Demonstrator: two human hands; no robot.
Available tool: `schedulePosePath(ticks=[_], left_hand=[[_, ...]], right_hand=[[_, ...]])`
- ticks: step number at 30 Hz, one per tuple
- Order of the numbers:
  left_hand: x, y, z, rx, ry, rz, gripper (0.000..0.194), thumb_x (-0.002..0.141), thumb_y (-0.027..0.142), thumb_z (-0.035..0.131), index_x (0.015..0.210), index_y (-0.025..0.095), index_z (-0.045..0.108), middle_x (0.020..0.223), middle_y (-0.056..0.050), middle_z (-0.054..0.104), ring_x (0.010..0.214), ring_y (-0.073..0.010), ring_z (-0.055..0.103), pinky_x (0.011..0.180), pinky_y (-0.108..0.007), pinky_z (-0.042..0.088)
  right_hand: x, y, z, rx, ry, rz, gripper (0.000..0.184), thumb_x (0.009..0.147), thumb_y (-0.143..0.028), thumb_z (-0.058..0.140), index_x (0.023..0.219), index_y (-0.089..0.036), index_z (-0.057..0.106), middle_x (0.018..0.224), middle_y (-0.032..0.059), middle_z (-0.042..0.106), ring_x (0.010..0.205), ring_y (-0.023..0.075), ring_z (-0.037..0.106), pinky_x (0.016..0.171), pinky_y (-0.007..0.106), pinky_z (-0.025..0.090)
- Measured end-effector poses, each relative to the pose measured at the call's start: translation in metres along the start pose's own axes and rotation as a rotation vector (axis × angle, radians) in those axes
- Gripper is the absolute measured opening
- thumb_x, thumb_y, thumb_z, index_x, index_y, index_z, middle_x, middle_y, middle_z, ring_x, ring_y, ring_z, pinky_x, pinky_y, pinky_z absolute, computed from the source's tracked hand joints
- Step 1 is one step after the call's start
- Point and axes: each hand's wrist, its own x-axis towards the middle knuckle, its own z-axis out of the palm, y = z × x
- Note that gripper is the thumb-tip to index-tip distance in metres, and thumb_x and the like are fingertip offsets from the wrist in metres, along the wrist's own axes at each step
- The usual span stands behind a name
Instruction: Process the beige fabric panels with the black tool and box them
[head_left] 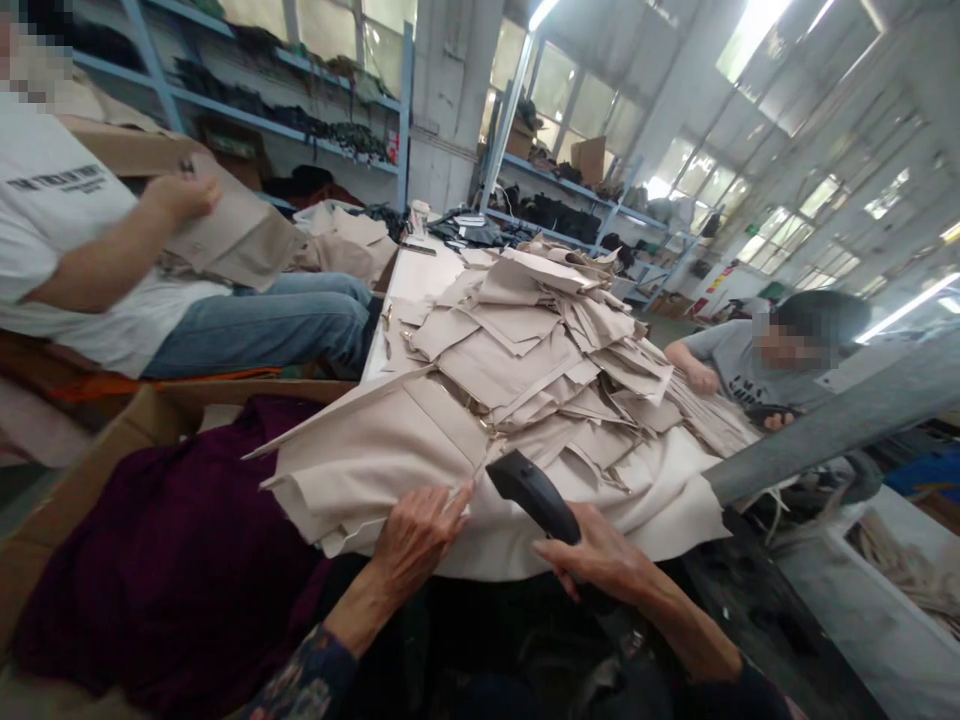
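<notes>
A beige cloth piece lies at the near edge of the pile, its left end hanging off the table. The left hand rests on its near right corner, fingers stretched along the cloth; whether the thumb pinches from below, I cannot tell. Just right of those fingertips is the head of a black tool, its handle wrapped in the closed right hand. Behind rises the pile of beige pieces. Purple cloth fills a cardboard box at left; beyond, a seated co-worker holds another piece.
</notes>
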Motion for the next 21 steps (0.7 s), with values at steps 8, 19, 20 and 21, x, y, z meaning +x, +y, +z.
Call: schedulePosePath(ticks=[8,19,20,21], left_hand=[[-0.001,-0.002,-0.006,-0.006,-0.035,0.069,0.036,0.092,0.030,0.048,0.127,0.020,0.054,0.083,-0.006,0.059,0.074,-0.0213,0.053,0.062,-0.034,0.032],[-0.004,-0.002,0.002,-0.024,0.002,0.052,0.032,0.092,0.027,0.046,0.120,0.016,0.057,0.082,-0.007,0.057,0.076,-0.0225,0.052,0.063,-0.035,0.034],[-0.003,-0.002,0.002,-0.027,-0.002,0.048,0.033,0.092,0.027,0.046,0.122,0.016,0.056,0.083,-0.007,0.057,0.076,-0.0228,0.052,0.063,-0.035,0.034],[-0.003,-0.002,0.001,-0.029,-0.003,0.045,0.034,0.092,0.027,0.045,0.123,0.015,0.055,0.083,-0.007,0.057,0.076,-0.0230,0.052,0.063,-0.035,0.034]], right_hand=[[-0.023,-0.006,-0.004,0.023,0.007,0.014,0.018,0.081,-0.030,0.058,0.073,-0.015,0.050,0.052,-0.0037,0.055,0.040,0.0090,0.051,0.038,0.017,0.043],[0.032,-0.012,0.018,-0.028,-0.025,0.056,0.020,0.077,-0.033,0.058,0.069,-0.016,0.049,0.047,-0.0032,0.053,0.038,0.0098,0.051,0.036,0.018,0.041],[0.031,-0.010,0.018,-0.035,-0.038,0.056,0.019,0.077,-0.032,0.058,0.071,-0.016,0.049,0.046,-0.0037,0.054,0.037,0.0098,0.051,0.035,0.017,0.040],[0.030,-0.007,0.018,-0.041,-0.052,0.054,0.019,0.077,-0.032,0.058,0.073,-0.016,0.050,0.046,-0.0040,0.054,0.037,0.0097,0.050,0.034,0.017,0.040]])
